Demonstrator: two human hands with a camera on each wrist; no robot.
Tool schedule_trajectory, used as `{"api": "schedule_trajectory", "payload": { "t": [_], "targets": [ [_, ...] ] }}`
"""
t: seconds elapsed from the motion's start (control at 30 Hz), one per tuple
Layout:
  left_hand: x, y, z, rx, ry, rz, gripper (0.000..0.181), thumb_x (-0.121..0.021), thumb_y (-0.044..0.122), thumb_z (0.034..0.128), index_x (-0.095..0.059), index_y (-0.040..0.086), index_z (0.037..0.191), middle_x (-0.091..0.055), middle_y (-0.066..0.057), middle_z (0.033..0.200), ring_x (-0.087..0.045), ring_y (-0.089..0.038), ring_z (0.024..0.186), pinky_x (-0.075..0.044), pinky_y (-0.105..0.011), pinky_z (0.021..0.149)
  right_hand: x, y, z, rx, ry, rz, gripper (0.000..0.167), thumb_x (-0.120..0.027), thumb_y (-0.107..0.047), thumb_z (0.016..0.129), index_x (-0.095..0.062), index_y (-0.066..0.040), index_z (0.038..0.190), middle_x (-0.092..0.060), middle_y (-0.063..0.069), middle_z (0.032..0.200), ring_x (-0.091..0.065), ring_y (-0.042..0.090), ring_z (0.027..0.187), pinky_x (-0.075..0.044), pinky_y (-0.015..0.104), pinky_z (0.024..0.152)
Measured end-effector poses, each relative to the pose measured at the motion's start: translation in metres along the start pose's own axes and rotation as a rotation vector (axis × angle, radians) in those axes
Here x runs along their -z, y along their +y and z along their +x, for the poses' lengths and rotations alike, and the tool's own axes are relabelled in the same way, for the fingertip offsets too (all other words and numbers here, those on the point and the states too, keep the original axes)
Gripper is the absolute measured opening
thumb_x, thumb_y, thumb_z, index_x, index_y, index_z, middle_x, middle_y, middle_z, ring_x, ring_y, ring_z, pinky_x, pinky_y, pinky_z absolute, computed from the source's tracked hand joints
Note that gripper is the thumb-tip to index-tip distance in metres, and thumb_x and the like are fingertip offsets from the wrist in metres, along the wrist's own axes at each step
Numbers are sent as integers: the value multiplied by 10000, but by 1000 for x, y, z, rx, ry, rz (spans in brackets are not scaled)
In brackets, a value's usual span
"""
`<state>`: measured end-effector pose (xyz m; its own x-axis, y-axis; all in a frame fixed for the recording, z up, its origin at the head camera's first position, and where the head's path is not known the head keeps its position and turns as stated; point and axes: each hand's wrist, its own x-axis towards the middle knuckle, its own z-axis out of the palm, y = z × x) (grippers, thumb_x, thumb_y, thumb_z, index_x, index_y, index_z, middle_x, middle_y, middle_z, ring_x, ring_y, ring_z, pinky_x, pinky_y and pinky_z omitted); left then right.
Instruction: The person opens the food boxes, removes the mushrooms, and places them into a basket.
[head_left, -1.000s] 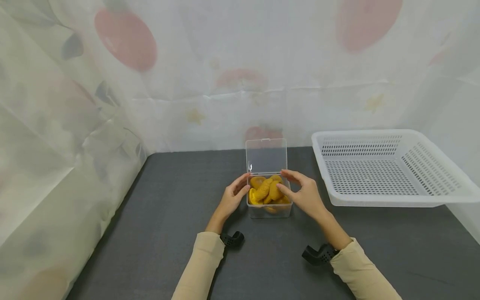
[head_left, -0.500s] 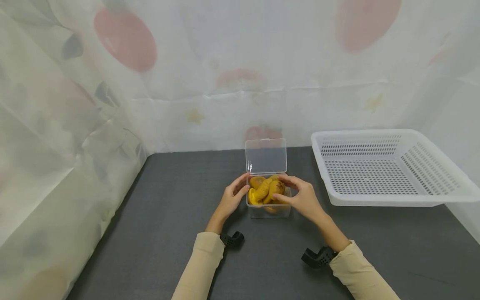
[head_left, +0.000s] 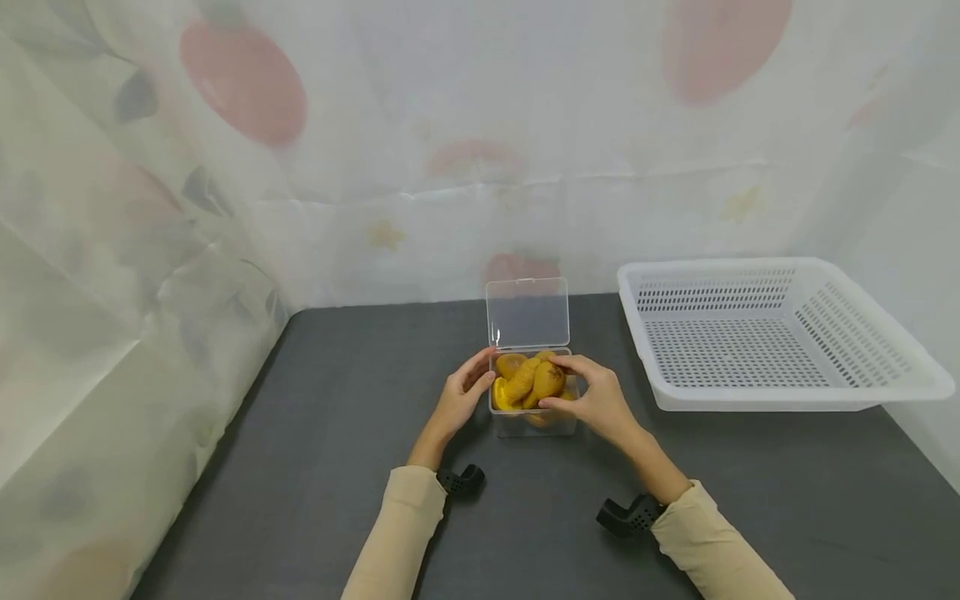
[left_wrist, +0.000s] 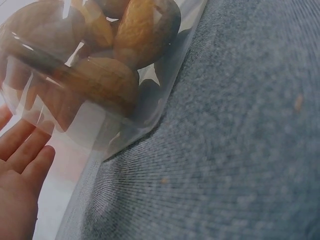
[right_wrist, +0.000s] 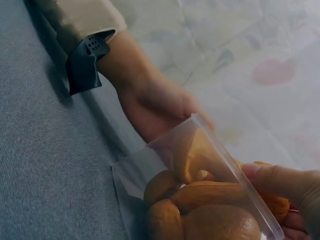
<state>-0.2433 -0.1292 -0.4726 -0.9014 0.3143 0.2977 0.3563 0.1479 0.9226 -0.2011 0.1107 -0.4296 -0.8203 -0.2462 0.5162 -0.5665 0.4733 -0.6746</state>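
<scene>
A clear plastic box [head_left: 517, 427] stands on the table, its hinged lid [head_left: 528, 312] raised at the back. Several rounded yellow pieces [head_left: 519, 385], potato-like or mango-like, fill it; their exact kind is unclear. My left hand [head_left: 456, 402] rests against the box's left side; in the left wrist view its extended fingers [left_wrist: 36, 162] lie by the clear wall. Reaching over the right rim, my right hand [head_left: 606, 405] pinches a yellow oval piece with brown marks [head_left: 550, 379] between thumb and fingers. The right wrist view shows this piece [right_wrist: 276, 204] at the box's opening, partly hidden by the thumb.
A white perforated plastic basket [head_left: 757, 400] sits at the table's right rear. The dark grey table [head_left: 360, 433] meets a patterned white curtain [head_left: 337, 242] at the back and left. Each wrist wears a black camera mount [head_left: 628, 515].
My right thumb and fingers have moved inward and closed round the brown-marked yellow piece, which now shows its marked side. My left hand stays at the box. The head view shifts slightly.
</scene>
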Motion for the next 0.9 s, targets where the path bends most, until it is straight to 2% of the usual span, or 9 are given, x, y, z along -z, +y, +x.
{"api": "schedule_trajectory", "payload": {
  "t": [0.13, 0.3, 0.53, 0.67, 0.77, 0.9],
  "targets": [
    [0, 0, -1, -7, 0, -10, 452, -490, 98, 1004, -415, 8, 1441, -487, -254, 1435, -485, -411, 1319, -452, -131, 1012, -2, 2, 1, 41, 32, -12, 569, -877, -89, 653, -659, 30, 1166, -695, 194, 1147, -667, 343, 1046, -557, 460, 890],
    [0, 0, -1, -5, 4, -15, 453, -492, 97, 1004, -415, 2, 1439, -488, -255, 1434, -482, -410, 1323, -462, -172, 1034, -2, 4, 1, 68, 61, -14, 556, -886, -67, 637, -672, 31, 1141, -706, 188, 1122, -674, 338, 1024, -565, 461, 866],
    [-1, 0, 0, -14, 4, -14, 448, -491, 87, 1002, -421, -3, 1435, -490, -254, 1433, -481, -408, 1325, -482, -226, 1039, 3, 3, 3, 46, 94, -15, 549, -879, -54, 643, -673, 18, 1147, -707, 186, 1098, -683, 305, 945, -586, 418, 783],
    [-1, 1, 0, -5, 1, -10, 446, -487, 89, 1004, -421, 4, 1437, -493, -251, 1432, -490, -403, 1320, -494, -248, 1029, 9, 1, 4, 31, 94, -17, 546, -873, -59, 653, -671, 14, 1155, -705, 179, 1101, -680, 293, 938, -586, 345, 793],
    [-1, 1, 0, -6, -4, -3, 448, -483, 90, 1006, -416, 4, 1440, -490, -253, 1434, -491, -406, 1318, -495, -272, 1033, 13, -2, 4, 27, 92, -18, 543, -871, -72, 661, -668, 14, 1157, -702, 177, 1105, -677, 284, 939, -587, 332, 799],
    [0, 1, -1, -3, -3, -9, 453, -486, 96, 1006, -413, 5, 1443, -486, -255, 1437, -487, -413, 1319, -487, -206, 1017, 18, -4, 4, 26, 90, -6, 542, -864, -71, 671, -664, 5, 1169, -699, 171, 1109, -670, 277, 954, -581, 294, 813]
  ]
}}
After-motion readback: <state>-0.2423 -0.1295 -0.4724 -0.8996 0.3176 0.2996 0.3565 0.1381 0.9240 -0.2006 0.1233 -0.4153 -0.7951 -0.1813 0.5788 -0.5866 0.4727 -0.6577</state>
